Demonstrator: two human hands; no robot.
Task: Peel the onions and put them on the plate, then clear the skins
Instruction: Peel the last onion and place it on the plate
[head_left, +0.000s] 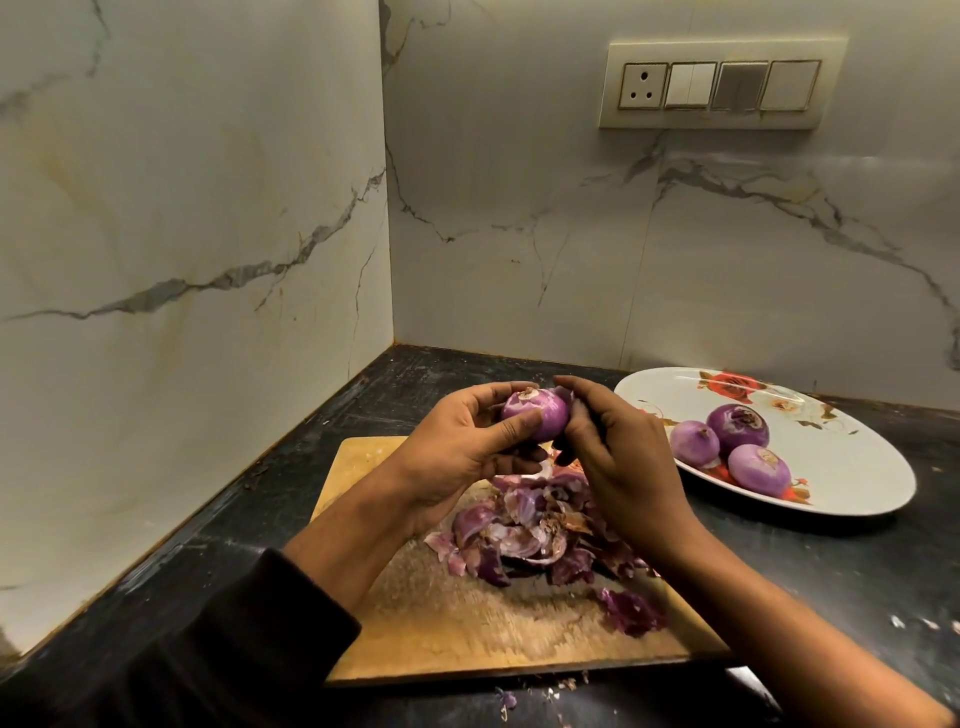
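plate (852, 493) holds three peeled onions (737, 426).

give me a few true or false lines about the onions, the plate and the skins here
1. Three peeled onions lie on the plate. True.
2. Both hands hold an onion above the cutting board. True: the left hand and right hand grip it.
3. The skins are piled on the plate. False: they lie on the cutting board.
4. The plate is plain white. False: it has a flower pattern.
5. The plate sits left of the board. False: it is to the right.
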